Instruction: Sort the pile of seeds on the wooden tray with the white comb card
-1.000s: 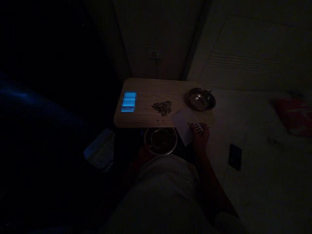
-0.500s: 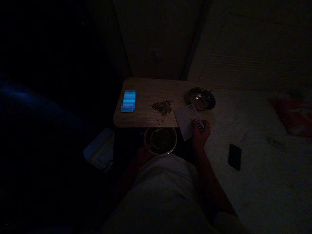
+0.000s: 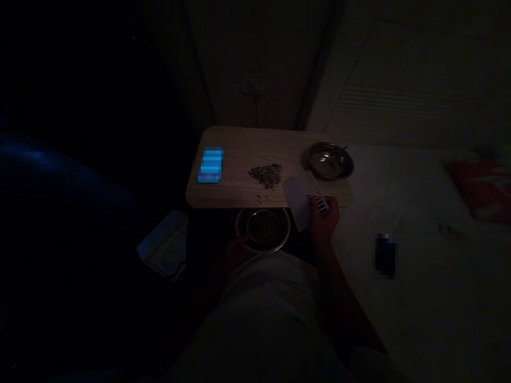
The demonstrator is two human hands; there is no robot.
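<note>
My left hand grips the rim of a metal bowl just below the front edge of a small wooden table. Dark contents lie in that bowl, too dim to name. In my right hand is a flat white plastic scraper with a slotted part, held over the table's front right edge. Left of the scraper, a small heap of dark grains or seeds is spread on the tabletop, with a few loose bits nearer the edge.
A second metal bowl with a utensil handle stands at the table's right end. A lit, blurred screen lies at its left. On the pale surface to the right are a dark phone and a red packet. A whitish bag is lower left.
My right hand and the scraper have shifted slightly left, towards the heap. The left hand and its bowl have stayed in place.
</note>
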